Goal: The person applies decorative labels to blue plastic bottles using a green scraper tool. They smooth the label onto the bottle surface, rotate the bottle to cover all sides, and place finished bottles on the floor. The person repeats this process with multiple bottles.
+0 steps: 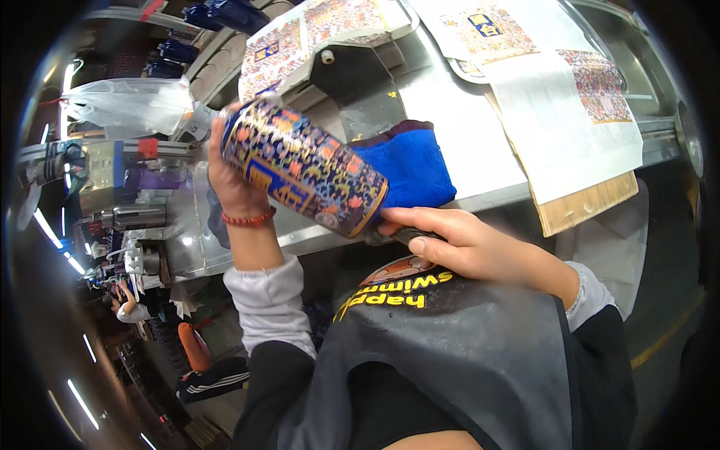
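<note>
A cylindrical tumbler with a dense multicoloured pattern and a blue-and-gold label is held tilted in front of me. My left hand, with a red beaded bracelet at the wrist, is closed around its upper left end. At its lower right end is my right hand, closed on a dark-handled tool. The working tip of that tool is too unclear to name. Just behind the tumbler, a folded blue cloth with a dark maroon edge lies on the metal worktable.
White sheets printed with the same pattern lie on a wooden board at the right. More printed sheets lie at the back, by a dark angular fixture. A clear plastic bag hangs at the left.
</note>
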{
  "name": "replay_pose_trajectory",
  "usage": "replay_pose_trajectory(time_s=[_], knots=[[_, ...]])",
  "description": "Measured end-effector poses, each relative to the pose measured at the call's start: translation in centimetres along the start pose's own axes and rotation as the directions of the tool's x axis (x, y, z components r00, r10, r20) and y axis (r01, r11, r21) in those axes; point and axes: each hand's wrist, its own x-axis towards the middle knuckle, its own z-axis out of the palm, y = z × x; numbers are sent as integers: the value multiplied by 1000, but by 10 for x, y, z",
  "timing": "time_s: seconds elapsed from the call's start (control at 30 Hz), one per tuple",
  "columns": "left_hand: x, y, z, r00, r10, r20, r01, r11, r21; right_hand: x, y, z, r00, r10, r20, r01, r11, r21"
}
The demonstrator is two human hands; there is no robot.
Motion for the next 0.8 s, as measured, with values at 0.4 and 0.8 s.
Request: replay_pose_trajectory(time_s=[0.4, 0.8], knots=[[-110, 25, -33, 912, 401, -85, -387, 911, 142, 31, -4, 27, 997, -23, 80, 6, 977, 213], [-205, 76, -50, 845, 510, -163, -367, 773, 518, 69, 12, 58, 956, 42, 291, -160, 906, 392]])
